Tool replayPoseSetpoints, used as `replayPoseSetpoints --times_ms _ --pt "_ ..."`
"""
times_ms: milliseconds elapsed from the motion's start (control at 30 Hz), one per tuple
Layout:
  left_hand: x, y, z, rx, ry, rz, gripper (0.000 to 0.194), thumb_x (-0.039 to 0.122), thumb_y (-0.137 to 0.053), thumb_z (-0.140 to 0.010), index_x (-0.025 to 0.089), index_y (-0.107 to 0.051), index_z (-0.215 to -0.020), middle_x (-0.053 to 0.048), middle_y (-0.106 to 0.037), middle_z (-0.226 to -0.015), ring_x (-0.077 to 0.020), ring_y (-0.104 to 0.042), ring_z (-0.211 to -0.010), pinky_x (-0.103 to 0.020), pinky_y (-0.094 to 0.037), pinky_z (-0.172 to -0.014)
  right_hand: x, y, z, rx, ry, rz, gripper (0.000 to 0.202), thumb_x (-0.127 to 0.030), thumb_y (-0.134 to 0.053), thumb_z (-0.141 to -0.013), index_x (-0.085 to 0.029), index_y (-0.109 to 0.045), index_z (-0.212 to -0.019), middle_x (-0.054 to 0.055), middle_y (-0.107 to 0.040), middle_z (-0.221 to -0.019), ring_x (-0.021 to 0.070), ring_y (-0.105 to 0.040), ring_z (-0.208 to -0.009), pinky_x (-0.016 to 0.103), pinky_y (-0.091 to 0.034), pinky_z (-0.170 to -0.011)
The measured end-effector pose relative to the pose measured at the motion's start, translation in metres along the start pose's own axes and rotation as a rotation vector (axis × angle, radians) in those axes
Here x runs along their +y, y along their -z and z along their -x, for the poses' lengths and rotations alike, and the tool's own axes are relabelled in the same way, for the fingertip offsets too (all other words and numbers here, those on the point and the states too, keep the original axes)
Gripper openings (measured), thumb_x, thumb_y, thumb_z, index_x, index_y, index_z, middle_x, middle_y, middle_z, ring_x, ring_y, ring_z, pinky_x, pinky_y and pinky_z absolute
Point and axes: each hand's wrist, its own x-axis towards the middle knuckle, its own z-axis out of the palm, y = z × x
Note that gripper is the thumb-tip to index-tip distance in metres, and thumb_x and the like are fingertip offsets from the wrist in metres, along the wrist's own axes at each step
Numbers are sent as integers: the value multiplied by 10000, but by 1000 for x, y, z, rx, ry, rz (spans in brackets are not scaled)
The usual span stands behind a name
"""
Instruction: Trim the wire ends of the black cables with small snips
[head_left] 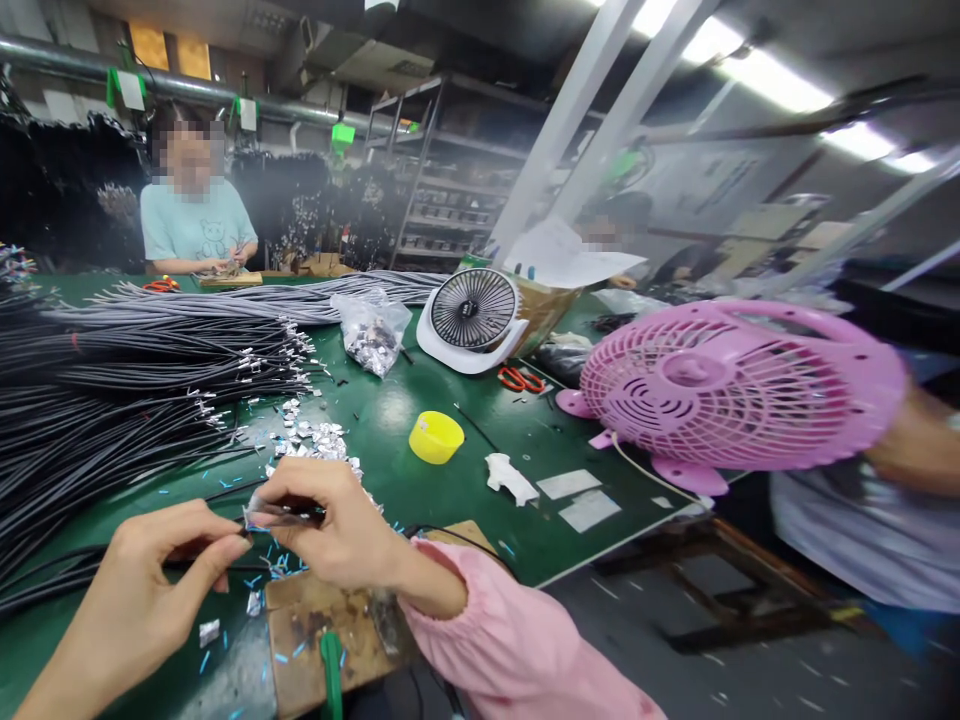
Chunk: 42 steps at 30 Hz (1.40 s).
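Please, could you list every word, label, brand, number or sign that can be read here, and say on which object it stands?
No text can be read with certainty.
Small white fan: a mark on the hub, too small to read.
White cards by the pipe: too small for any writing to show.
Light-blue shirt: a bear-like drawing, no readable words.

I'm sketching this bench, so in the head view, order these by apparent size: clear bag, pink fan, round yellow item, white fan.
Largest to smallest:
1. Pink fan
2. White fan
3. Clear bag
4. Round yellow item
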Motion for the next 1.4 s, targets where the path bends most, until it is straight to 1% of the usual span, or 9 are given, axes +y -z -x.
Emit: replayPoseSetpoints --times_ms 200,333,467,600,767,933,1167,1300,1400 --pt "-9 -4 7 29 158 246 274 444 -747 -744 247 -736 -553 31 -583 -433 -101 -489 -316 -177 -352 -300 -17 2 -6 27 -277 -253 243 -142 -632 -841 -177 -637 -601 -58 -488 -542 87 -411 -513 210 -337 -468" --pt "-1 -4 2 42 129 272 293 405 -767 -700 234 -693 -473 31 -539 -393 -97 -476 -318 -166 -362 -305 -19 1 -5 57 -253 -273 37 -166 -714 -741 -172 -707 -705 -21 -621 -664 98 -485 -557 215 -360 -481" --pt "3 -2 -2 45 78 165 302 421 -722 -737 242 -704 -494 14 -577 -450 -117 -514 -387 -180 -405 -352 -9 2 -1 50 -95 -181 192 -181 -693 -836 -183 -638 -653 -37 -567 -619 95 -462 -554 224 -375 -526" --pt "-3 -1 0 -222 173 85 327 484 -661 -744 244 -728 -533 -12 -626 -498 -152 -549 -431 -216 -418 -383 0 4 5 -60 56 -10 215 -111 -667 -858 -191 -594 -672 -42 -566 -657 98 -475 -588 220 -395 -572" --pt "-13 -9 3 -490 437 19 300 454 -584 -671 221 -647 -493 2 -579 -449 -147 -507 -430 -224 -351 -416 -9 9 9 -428 13 433 129 -67 -681 -703 -160 -606 -654 -18 -550 -662 119 -476 -597 243 -314 -507" --pt "-13 -14 -4 -311 387 8 305 490 -628 -660 229 -597 -506 21 -549 -488 -136 -459 -479 -229 -349 -438 -10 6 15 -248 58 592 133 -88 -587 -783 -139 -706 -813 38 -643 -746 139 -492 -574 268 -305 -500" --pt "-6 -11 -1 267 -74 -30 330 406 -721 -782 254 -621 -506 44 -583 -470 -135 -540 -415 -224 -411 -392 -7 -4 15 212 102 45 153 -315 -651 -961 -185 -726 -935 26 -713 -770 143 -641 -650 247 -513 -615" --pt "-7 -11 7 443 -258 -121 183 268 -731 -814 275 -679 -638 68 -646 -571 -108 -591 -483 -201 -460 -460 -15 -1 7 214 73 101 289 -422 -550 -1023 -194 -705 -1111 81 -760 -992 186 -703 -845 299 -572 -750" --pt "-10 -11 13 528 -299 -178 159 240 -705 -860 276 -681 -708 78 -645 -609 -89 -571 -494 -201 -434 -453 -16 0 4 153 180 235 313 -357 -458 -1058 -216 -710 -940 51 -739 -884 160 -633 -730 279 -529 -680"
